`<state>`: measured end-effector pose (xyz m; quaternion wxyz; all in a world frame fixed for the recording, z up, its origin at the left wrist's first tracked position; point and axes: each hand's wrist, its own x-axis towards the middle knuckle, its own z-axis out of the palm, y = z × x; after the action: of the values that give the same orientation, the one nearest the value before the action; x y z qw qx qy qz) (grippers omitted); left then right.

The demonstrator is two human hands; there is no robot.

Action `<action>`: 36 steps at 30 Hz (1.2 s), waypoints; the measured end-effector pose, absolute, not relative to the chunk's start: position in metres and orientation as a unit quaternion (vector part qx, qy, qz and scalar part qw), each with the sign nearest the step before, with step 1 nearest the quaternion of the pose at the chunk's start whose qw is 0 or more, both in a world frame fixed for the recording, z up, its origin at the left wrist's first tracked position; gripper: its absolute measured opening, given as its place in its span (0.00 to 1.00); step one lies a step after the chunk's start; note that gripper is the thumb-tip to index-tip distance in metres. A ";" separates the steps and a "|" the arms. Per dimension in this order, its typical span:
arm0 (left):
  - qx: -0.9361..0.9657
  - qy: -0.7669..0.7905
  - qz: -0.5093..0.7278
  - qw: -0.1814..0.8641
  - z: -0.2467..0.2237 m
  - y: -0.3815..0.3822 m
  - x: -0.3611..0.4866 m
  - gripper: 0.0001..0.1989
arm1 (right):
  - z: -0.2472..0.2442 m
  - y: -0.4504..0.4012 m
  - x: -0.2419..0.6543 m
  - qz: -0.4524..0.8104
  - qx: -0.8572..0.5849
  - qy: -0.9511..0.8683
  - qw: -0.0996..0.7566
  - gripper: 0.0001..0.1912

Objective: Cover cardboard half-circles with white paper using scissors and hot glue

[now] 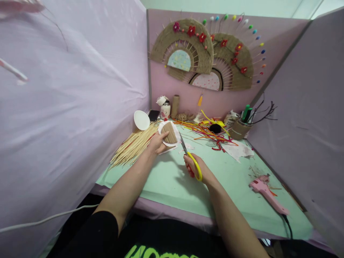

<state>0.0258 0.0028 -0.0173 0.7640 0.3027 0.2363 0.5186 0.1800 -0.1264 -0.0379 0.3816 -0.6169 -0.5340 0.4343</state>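
Note:
My left hand (pixel 158 142) is closed on a small half-round piece of cardboard (pixel 170 133) that lies on white fabric (pixel 162 126). The thumb presses on the cardboard's brown face, and the fabric sticks out round its edge. In my right hand (pixel 197 165) is a pair of scissors (pixel 198 167) with one yellow and one red handle loop. Their blades point up and away, with the tips close to the right edge of the fabric. Whether the blades touch the fabric I cannot tell.
Thin wooden sticks (pixel 134 147) lie in a pile at the left. Coloured pipe cleaners (pixel 204 130) and a fabric scrap (pixel 240 150) are at the back right. A pink glue gun (pixel 268 195) rests at the right. Decorated fans (pixel 185 39) hang on the back panel.

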 end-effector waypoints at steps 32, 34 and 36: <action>0.318 0.224 0.590 0.708 -0.020 0.011 0.022 0.22 | -0.037 -0.130 0.178 0.419 -0.633 -0.547 0.353 0.20; 0.316 0.223 0.590 0.709 -0.019 0.010 0.022 0.22 | -0.038 -0.129 0.178 0.419 -0.637 -0.542 0.353 0.20; 0.311 0.225 0.592 0.708 -0.017 0.009 0.022 0.22 | -0.038 -0.129 0.178 0.419 -0.641 -0.536 0.355 0.20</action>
<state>0.0221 0.0094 -0.0175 0.7082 0.3112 0.2248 0.5925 0.1777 -0.1289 -0.0381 0.3555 -0.6412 -0.5357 0.4189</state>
